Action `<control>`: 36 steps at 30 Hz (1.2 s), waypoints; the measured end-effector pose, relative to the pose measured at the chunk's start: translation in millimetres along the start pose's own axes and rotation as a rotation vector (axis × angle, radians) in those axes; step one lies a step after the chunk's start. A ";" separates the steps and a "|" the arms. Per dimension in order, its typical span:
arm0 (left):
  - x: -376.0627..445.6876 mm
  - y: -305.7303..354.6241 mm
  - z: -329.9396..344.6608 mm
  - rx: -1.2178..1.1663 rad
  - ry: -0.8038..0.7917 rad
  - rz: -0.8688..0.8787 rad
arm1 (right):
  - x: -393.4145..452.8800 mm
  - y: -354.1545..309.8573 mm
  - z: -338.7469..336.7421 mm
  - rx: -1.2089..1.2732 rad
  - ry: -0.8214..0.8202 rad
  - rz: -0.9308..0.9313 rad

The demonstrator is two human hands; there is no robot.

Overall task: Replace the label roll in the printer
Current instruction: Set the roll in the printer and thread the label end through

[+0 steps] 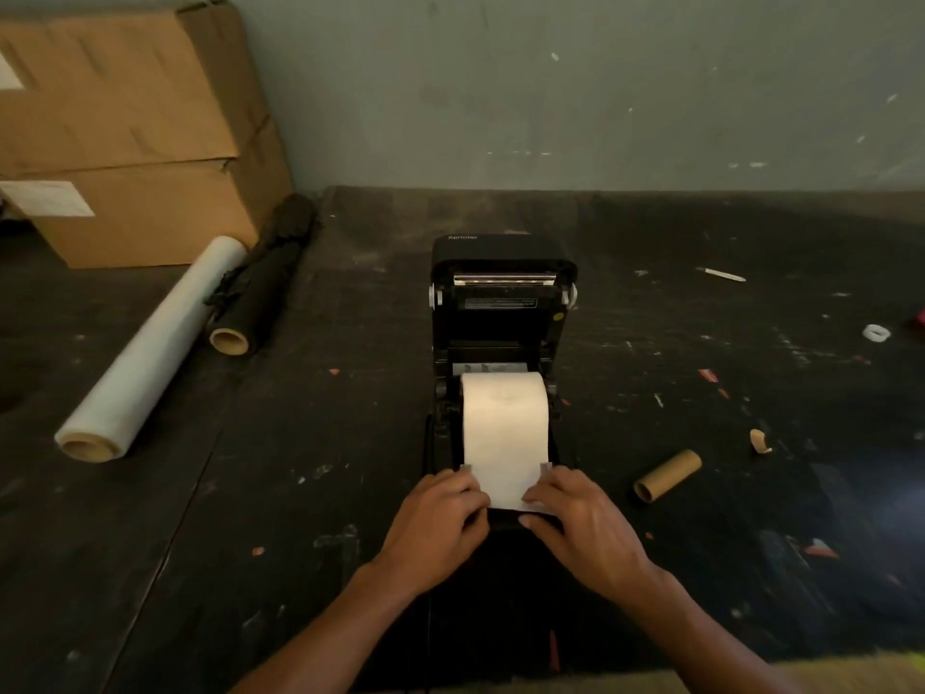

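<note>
**New roll is in, feeding the leading edge now**

Watching this remotely, biggest stuff first: the dark worktable [701,343] has cardboard boxes [125,142] stacked at the far left. The printer [503,303] sits mid-table with its lid flipped up and back. The fresh label roll [503,418] is seated in the bay, its paper tail pulled toward the near edge. The left hand [440,518] and right hand [580,518] each pinch one side of that tail, fingers curled down and pressing it flat by the guides. The empty cardboard core [668,475] lies off to the right, so the swap looks mostly done. I reckon next up is squaring the tail between the guides, then letting go and closing the lid.
</note>
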State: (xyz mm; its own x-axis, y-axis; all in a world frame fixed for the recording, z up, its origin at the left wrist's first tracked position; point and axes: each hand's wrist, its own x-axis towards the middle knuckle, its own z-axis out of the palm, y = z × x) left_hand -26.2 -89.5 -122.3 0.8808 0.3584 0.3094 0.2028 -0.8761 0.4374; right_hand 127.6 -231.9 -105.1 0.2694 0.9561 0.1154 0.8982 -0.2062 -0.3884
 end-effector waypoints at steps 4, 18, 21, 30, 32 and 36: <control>-4.5 5.1 2.3 -0.008 0.025 -0.059 | -2.6 -1.2 -0.8 0.034 0.057 0.014; -31.6 35.2 8.5 0.191 -0.018 -0.143 | -24.7 2.6 7.2 0.184 0.140 -0.005; -44.5 40.9 9.6 0.212 -0.057 -0.164 | -35.3 0.8 10.6 0.191 0.132 -0.021; -73.0 56.6 21.2 0.233 -0.020 -0.232 | -63.4 -4.8 18.4 0.144 0.159 -0.030; -77.7 60.8 21.6 0.235 -0.015 -0.244 | -68.8 -7.2 18.7 0.136 0.158 -0.029; -83.9 67.1 21.8 0.252 -0.017 -0.237 | -76.1 -6.7 18.8 0.129 0.141 -0.042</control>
State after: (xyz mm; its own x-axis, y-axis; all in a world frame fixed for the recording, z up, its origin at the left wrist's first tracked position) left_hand -77.2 -185.4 -137.3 0.8033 0.5576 0.2094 0.4996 -0.8222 0.2727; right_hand 94.6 -299.4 -128.5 0.2870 0.9227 0.2575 0.8599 -0.1297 -0.4937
